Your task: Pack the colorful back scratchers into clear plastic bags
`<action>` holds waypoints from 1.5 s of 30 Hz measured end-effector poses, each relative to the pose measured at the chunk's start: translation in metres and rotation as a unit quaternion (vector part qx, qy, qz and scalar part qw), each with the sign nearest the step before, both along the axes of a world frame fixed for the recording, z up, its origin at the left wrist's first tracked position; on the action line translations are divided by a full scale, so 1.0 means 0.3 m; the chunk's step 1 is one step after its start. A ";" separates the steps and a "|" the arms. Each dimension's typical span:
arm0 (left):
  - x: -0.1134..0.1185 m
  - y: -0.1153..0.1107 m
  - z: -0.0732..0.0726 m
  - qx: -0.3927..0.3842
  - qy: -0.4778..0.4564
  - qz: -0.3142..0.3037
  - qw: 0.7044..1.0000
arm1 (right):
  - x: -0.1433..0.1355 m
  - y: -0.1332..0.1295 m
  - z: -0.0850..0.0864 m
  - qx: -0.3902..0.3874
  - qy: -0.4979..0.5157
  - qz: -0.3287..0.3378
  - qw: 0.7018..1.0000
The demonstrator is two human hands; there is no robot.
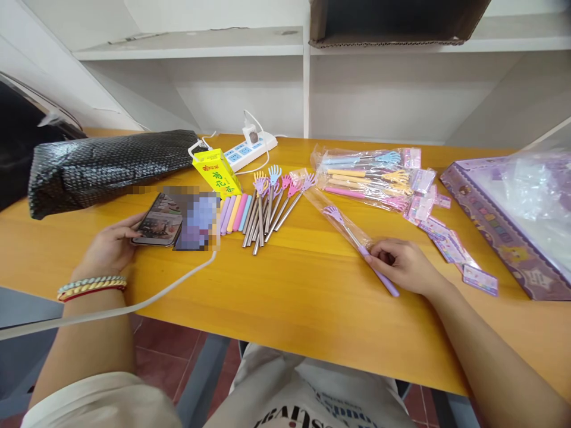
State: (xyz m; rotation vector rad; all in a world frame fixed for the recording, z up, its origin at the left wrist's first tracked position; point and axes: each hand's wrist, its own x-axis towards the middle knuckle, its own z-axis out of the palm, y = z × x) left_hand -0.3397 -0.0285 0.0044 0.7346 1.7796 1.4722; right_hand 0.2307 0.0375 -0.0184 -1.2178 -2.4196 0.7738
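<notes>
My left hand [109,249] is closed on the lower left edge of a phone [158,220] with a lit screen. In my right hand [397,261], fingers pinched, is a back scratcher [379,273] with a purple handle and a small purple claw, partly inside a clear sleeve. Near the middle lie several metal rods [259,217] with coloured claws, beside several loose coloured handles [234,213]. Bagged scratchers [366,178] in blue, yellow and pink lie beyond my right hand, with printed cards [446,241] to their right.
A yellow drink box [216,172] leans near a white power strip [250,151]. A black wrapped parcel [111,166] lies at the back left, and a purple display box [504,229] at the right. A white cable [173,285] crosses over my left forearm. Shelves stand behind.
</notes>
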 end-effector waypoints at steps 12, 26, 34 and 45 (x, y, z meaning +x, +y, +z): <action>-0.020 -0.010 -0.026 0.024 0.013 -0.004 1.000 | -0.002 -0.002 -0.001 0.002 0.002 0.001 1.000; 0.022 -0.011 0.001 -0.001 0.057 0.005 0.998 | -0.003 -0.004 0.004 0.010 -0.003 0.001 1.000; -0.027 0.044 -0.034 -0.015 0.039 0.075 0.996 | -0.002 -0.003 0.002 0.013 -0.002 0.002 1.000; -0.048 0.051 -0.054 -0.053 0.077 0.077 0.993 | -0.004 -0.006 0.008 0.008 0.000 0.001 1.000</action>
